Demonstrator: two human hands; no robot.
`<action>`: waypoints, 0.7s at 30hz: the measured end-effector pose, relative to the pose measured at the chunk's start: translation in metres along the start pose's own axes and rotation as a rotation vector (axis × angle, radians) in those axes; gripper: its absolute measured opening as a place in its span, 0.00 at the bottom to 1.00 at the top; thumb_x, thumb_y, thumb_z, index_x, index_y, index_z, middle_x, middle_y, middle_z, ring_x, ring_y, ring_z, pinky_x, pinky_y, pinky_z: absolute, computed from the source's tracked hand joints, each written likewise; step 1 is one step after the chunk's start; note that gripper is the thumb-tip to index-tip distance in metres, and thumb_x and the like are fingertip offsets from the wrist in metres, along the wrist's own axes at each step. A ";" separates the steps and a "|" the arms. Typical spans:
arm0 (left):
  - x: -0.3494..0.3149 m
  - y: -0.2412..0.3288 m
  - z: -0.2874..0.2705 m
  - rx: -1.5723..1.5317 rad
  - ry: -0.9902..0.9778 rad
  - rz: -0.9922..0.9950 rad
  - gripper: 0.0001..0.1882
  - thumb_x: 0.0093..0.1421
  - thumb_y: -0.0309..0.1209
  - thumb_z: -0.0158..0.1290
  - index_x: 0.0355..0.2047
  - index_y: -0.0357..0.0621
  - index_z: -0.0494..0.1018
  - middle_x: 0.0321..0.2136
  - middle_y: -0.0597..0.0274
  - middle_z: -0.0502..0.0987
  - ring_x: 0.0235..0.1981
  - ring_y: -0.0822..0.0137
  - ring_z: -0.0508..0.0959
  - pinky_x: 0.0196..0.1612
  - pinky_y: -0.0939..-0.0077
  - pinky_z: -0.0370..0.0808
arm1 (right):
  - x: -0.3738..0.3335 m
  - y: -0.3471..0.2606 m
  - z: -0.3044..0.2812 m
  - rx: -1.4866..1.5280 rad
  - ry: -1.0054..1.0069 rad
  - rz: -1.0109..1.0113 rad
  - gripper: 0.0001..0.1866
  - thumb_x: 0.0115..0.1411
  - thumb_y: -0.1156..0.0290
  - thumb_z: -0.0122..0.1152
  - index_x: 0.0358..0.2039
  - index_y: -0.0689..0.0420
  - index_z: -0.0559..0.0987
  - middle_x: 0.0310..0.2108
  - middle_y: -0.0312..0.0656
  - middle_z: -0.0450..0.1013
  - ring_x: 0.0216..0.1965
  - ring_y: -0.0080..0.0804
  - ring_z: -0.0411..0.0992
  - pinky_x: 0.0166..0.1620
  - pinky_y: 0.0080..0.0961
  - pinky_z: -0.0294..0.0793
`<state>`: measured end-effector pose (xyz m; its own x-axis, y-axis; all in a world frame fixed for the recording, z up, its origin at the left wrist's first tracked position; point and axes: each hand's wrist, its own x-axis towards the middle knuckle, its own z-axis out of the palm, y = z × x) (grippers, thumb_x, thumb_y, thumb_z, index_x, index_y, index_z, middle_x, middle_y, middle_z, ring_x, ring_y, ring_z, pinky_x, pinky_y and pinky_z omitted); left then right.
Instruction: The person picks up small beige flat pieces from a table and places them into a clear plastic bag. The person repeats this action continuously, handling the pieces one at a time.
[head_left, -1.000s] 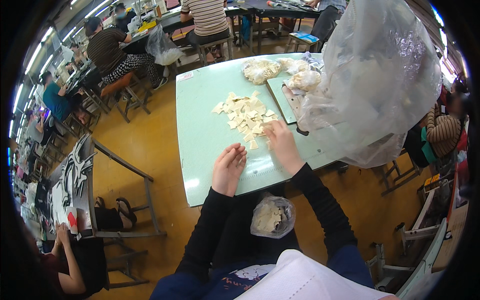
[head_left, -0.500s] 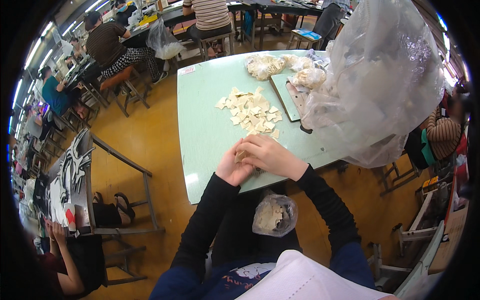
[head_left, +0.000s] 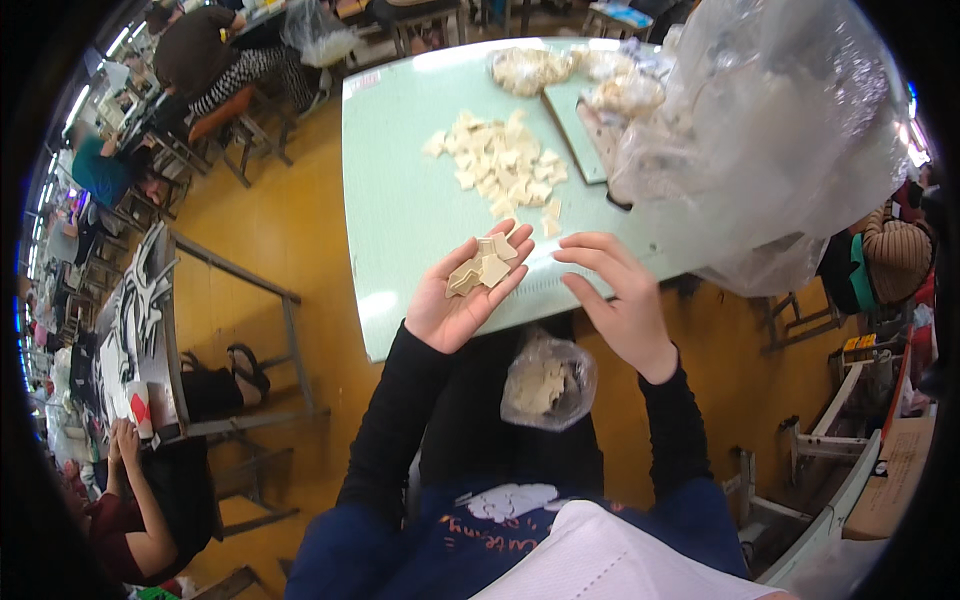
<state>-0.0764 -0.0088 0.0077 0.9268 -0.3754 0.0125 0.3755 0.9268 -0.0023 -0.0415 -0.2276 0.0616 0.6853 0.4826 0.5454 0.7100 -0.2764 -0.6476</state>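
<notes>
My left hand [head_left: 445,308] is palm up over the near edge of the pale green table [head_left: 395,215], fingers stretched out. Several small, flat cream pieces [head_left: 492,270] with angular edges rest across its palm and fingers; their material is unclear. To its right, my right hand [head_left: 632,308] hovers with curved fingers apart and nothing in them. Beyond both hands, a loose pile of similar cream pieces [head_left: 500,160] is spread on the table. Below, at my lap, an open clear plastic bag [head_left: 548,385] contains more pale pieces.
A large, cloudy plastic bag [head_left: 780,150] bulges over the table's right side. Beside it lie a raised board [head_left: 575,130] and smaller filled bags [head_left: 530,70]. A metal-framed bench [head_left: 235,265] with dark strips stands left, where another person's hands [head_left: 125,440] rest.
My hands were together over the pieces; now they are apart. The right hand has moved right and down, and the left lies opened out, showing the pieces. The view has tilted downward.
</notes>
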 end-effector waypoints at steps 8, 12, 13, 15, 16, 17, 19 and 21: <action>-0.060 -0.074 0.010 -0.079 0.222 -0.141 0.27 0.74 0.37 0.35 0.68 0.32 0.52 0.65 0.45 0.61 0.66 0.55 0.63 0.67 0.62 0.67 | -0.061 -0.033 0.005 0.076 -0.077 0.169 0.16 0.53 0.79 0.68 0.44 0.61 0.81 0.44 0.43 0.72 0.40 0.39 0.74 0.42 0.30 0.77; -0.076 -0.092 -0.004 -0.106 0.383 -0.093 0.26 0.75 0.38 0.35 0.64 0.30 0.56 0.60 0.39 0.64 0.64 0.52 0.66 0.66 0.57 0.68 | -0.079 -0.033 0.018 0.099 -0.095 0.320 0.13 0.52 0.79 0.69 0.40 0.61 0.82 0.41 0.42 0.71 0.36 0.36 0.71 0.37 0.28 0.75; -0.077 -0.094 -0.009 -0.145 0.260 -0.118 0.25 0.74 0.38 0.35 0.62 0.29 0.57 0.59 0.40 0.66 0.61 0.53 0.69 0.65 0.58 0.69 | -0.083 -0.033 0.020 0.133 -0.094 0.341 0.12 0.52 0.79 0.69 0.39 0.60 0.82 0.40 0.41 0.71 0.35 0.34 0.71 0.36 0.27 0.75; -0.080 -0.098 -0.017 -0.220 0.144 -0.145 0.25 0.74 0.38 0.36 0.61 0.28 0.58 0.58 0.40 0.66 0.60 0.53 0.71 0.65 0.57 0.69 | -0.087 -0.031 0.022 0.174 -0.101 0.334 0.10 0.52 0.79 0.68 0.36 0.60 0.82 0.37 0.40 0.72 0.34 0.32 0.71 0.34 0.25 0.74; -0.081 -0.100 -0.019 -0.278 0.028 -0.170 0.25 0.74 0.38 0.36 0.61 0.28 0.59 0.58 0.40 0.67 0.59 0.53 0.71 0.65 0.57 0.69 | -0.089 -0.030 0.021 0.180 -0.109 0.309 0.08 0.53 0.79 0.68 0.35 0.60 0.82 0.35 0.39 0.72 0.33 0.30 0.71 0.34 0.24 0.74; -0.086 -0.102 -0.017 -0.056 0.345 -0.161 0.25 0.74 0.38 0.37 0.60 0.28 0.59 0.57 0.41 0.67 0.59 0.54 0.72 0.66 0.57 0.68 | -0.090 -0.030 0.020 0.185 -0.113 0.288 0.07 0.53 0.79 0.68 0.34 0.60 0.82 0.34 0.39 0.73 0.32 0.29 0.71 0.34 0.23 0.73; -0.088 -0.104 -0.014 -0.022 0.393 -0.163 0.25 0.74 0.38 0.37 0.60 0.29 0.59 0.57 0.41 0.68 0.59 0.54 0.72 0.66 0.57 0.68 | -0.091 -0.031 0.016 0.325 -0.132 0.464 0.07 0.54 0.79 0.67 0.35 0.61 0.82 0.32 0.39 0.74 0.31 0.29 0.72 0.34 0.23 0.74; -0.088 -0.105 -0.011 0.020 0.450 -0.175 0.24 0.74 0.38 0.37 0.60 0.29 0.59 0.57 0.42 0.68 0.59 0.54 0.72 0.66 0.56 0.67 | -0.091 -0.031 0.010 0.371 -0.140 0.584 0.06 0.55 0.79 0.66 0.35 0.61 0.82 0.32 0.40 0.75 0.30 0.30 0.73 0.34 0.24 0.74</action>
<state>-0.1973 -0.0730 -0.0041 0.7640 -0.4875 -0.4227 0.5299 0.8478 -0.0200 -0.1277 -0.2549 0.0267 0.8925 0.4510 -0.0046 0.1131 -0.2336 -0.9657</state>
